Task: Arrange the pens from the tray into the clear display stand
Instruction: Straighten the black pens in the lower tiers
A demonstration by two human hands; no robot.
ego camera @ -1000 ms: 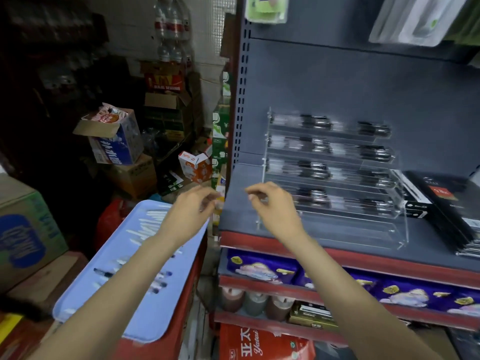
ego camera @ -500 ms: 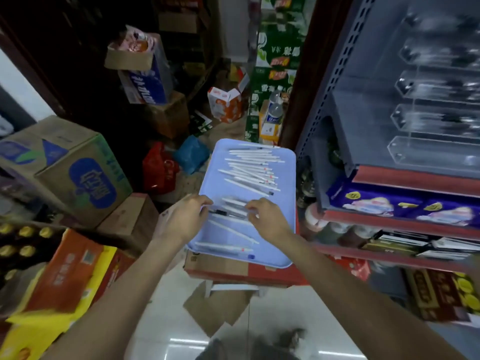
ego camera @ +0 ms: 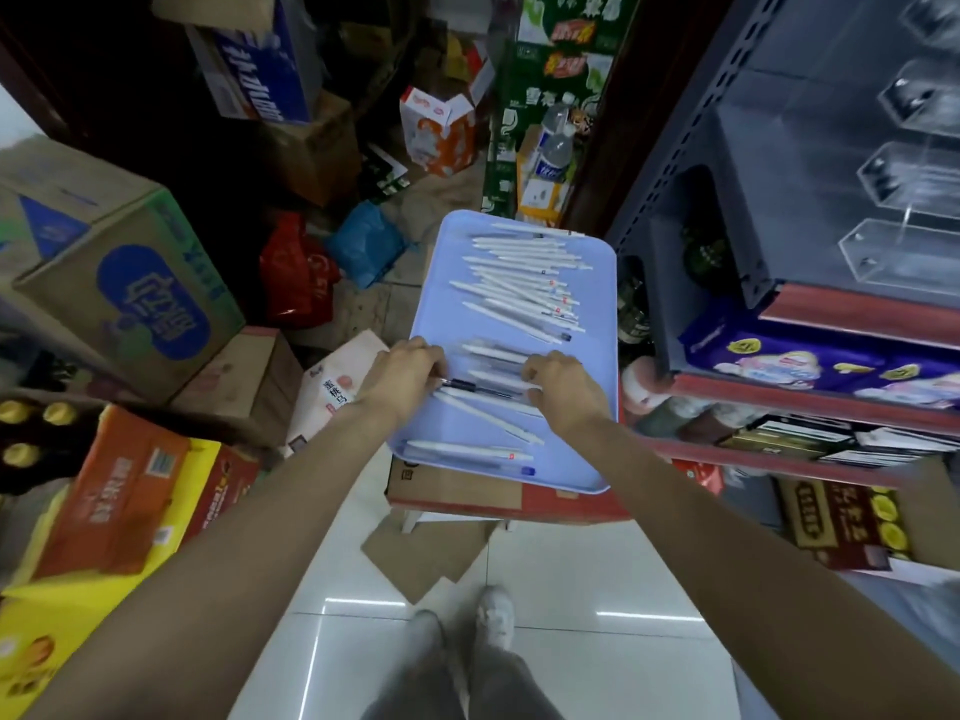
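Note:
A light blue tray (ego camera: 602, 314) lies on a box below me, with several white pens (ego camera: 519, 283) piled at its far half and a few more near its front edge. Over the tray's middle, my left hand (ego camera: 402, 376) pinches the left end of a clear pen with a black grip (ego camera: 475, 388). My right hand (ego camera: 566, 389) curls its fingers over the right ends of that pen and the blurred pens beside it. The clear display stand (ego camera: 909, 184) sits on the grey shelf at upper right, partly cut off by the frame edge.
The tray rests on a red and brown carton (ego camera: 467, 493). Cardboard boxes (ego camera: 119, 283) crowd the left side and back. The shelf unit (ego camera: 810, 324) with purple packets stands close on the right. White floor tiles and my feet (ego camera: 493, 615) are below.
My view and both hands dropped from the display stand on the shelf to the tray. The hands closed in on the pens in the tray's middle.

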